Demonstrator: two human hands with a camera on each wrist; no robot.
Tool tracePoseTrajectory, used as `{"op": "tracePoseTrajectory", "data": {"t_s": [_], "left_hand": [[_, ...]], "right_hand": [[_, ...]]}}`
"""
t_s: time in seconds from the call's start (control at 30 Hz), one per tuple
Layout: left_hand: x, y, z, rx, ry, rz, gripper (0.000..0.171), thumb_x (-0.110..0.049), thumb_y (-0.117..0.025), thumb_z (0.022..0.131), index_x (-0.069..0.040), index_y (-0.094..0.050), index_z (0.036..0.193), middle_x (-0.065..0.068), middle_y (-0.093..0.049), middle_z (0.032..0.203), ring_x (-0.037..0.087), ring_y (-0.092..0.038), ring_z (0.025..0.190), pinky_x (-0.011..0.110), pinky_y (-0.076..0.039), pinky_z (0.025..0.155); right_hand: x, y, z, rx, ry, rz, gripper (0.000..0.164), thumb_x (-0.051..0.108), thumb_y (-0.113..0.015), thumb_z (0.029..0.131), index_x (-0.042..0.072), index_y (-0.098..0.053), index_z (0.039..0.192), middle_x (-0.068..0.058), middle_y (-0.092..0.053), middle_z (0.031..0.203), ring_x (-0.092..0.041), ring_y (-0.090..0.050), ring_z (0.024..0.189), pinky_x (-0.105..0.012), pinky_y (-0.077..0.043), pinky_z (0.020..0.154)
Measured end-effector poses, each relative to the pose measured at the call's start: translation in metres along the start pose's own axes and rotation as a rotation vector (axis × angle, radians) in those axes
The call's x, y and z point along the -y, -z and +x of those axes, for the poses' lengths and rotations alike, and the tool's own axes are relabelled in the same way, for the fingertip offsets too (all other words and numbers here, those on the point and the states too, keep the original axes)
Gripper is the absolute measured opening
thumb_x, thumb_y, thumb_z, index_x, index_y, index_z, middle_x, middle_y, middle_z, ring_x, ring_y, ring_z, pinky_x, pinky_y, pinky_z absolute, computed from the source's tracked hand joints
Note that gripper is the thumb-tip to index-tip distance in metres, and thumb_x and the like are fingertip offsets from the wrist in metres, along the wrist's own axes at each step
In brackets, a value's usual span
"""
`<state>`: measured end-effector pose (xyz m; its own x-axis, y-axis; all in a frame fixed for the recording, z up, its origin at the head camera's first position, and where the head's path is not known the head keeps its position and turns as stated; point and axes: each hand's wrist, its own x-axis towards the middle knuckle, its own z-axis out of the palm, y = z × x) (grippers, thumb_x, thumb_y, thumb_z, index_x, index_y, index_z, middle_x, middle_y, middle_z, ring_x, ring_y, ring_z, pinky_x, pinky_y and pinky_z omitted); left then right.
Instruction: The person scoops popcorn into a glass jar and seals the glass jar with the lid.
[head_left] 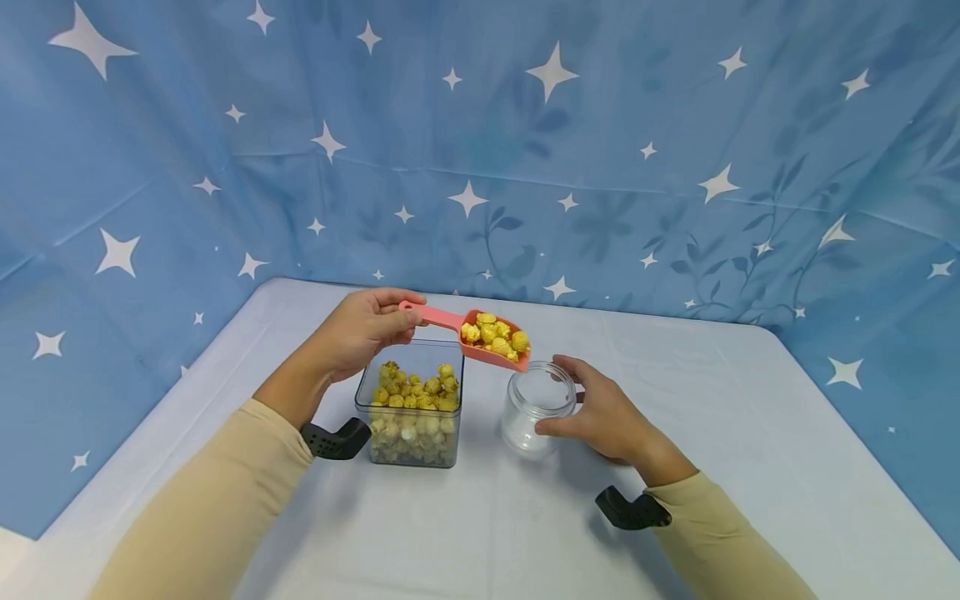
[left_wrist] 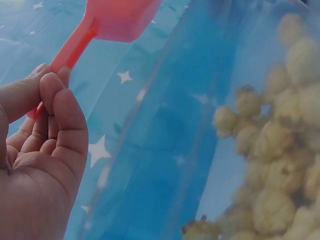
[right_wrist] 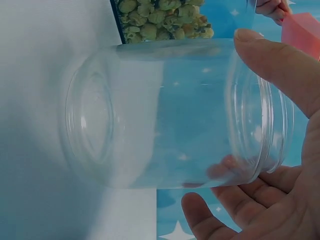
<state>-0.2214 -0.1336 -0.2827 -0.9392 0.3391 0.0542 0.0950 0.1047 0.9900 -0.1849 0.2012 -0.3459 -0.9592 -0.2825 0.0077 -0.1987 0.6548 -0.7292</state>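
Pinched by its handle in my left hand [head_left: 372, 327] is a pink scoop [head_left: 495, 360], heaped with yellow popcorn [head_left: 501, 331]. The scoop hangs above the table, its front end near the rim of a clear jar [head_left: 527, 427]. My right hand [head_left: 596, 411] grips that jar near its neck, thumb on one side and fingers on the other. In the right wrist view the jar [right_wrist: 135, 120] holds nothing. Under my left hand stands a clear square container [head_left: 415, 460] with popcorn [head_left: 415, 392] in it.
A white cloth covers the table [head_left: 480, 533]. Behind it hangs a blue curtain [head_left: 480, 150] printed with white stars. A black band sits on each wrist. Something small and dark lies partly hidden beneath my right hand.
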Motion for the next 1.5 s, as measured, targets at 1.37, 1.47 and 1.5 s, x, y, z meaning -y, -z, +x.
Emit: {"op": "tracePoseTrajectory", "data": {"t_s": [1.37, 1.47, 1.5], "left_hand": [[-0.015, -0.042, 0.02, 0.038, 0.075, 0.284, 0.031, -0.019, -0.069, 0.097, -0.006, -0.065, 0.126, 0.01, -0.072, 0.107, 0.025, -0.065, 0.09, 0.036, -0.053, 0.082], [-0.017, -0.042, 0.02, 0.033, 0.075, 0.29, 0.031, -0.019, -0.069, 0.097, -0.006, -0.065, 0.125, 0.011, -0.072, 0.109, 0.025, -0.065, 0.09, 0.035, -0.052, 0.08], [-0.017, -0.042, 0.019, 0.032, 0.074, 0.292, 0.031, -0.019, -0.069, 0.097, -0.006, -0.065, 0.125, 0.011, -0.072, 0.108, 0.025, -0.064, 0.09, 0.035, -0.053, 0.08]], "right_hand": [[-0.002, 0.001, 0.001, 0.015, -0.001, -0.015, 0.1, 0.035, -0.088, 0.077, -0.001, -0.033, 0.152, -0.021, -0.042, 0.151, -0.038, -0.058, 0.116, -0.05, -0.05, 0.095], [-0.003, 0.001, 0.001, 0.017, 0.013, -0.012, 0.099, 0.032, -0.088, 0.077, -0.002, -0.033, 0.152, -0.021, -0.042, 0.15, -0.037, -0.058, 0.115, -0.049, -0.05, 0.095], [-0.003, 0.001, 0.001, 0.018, 0.018, -0.008, 0.099, 0.031, -0.088, 0.077, -0.002, -0.033, 0.152, -0.021, -0.043, 0.15, -0.037, -0.058, 0.114, -0.049, -0.05, 0.094]]}}
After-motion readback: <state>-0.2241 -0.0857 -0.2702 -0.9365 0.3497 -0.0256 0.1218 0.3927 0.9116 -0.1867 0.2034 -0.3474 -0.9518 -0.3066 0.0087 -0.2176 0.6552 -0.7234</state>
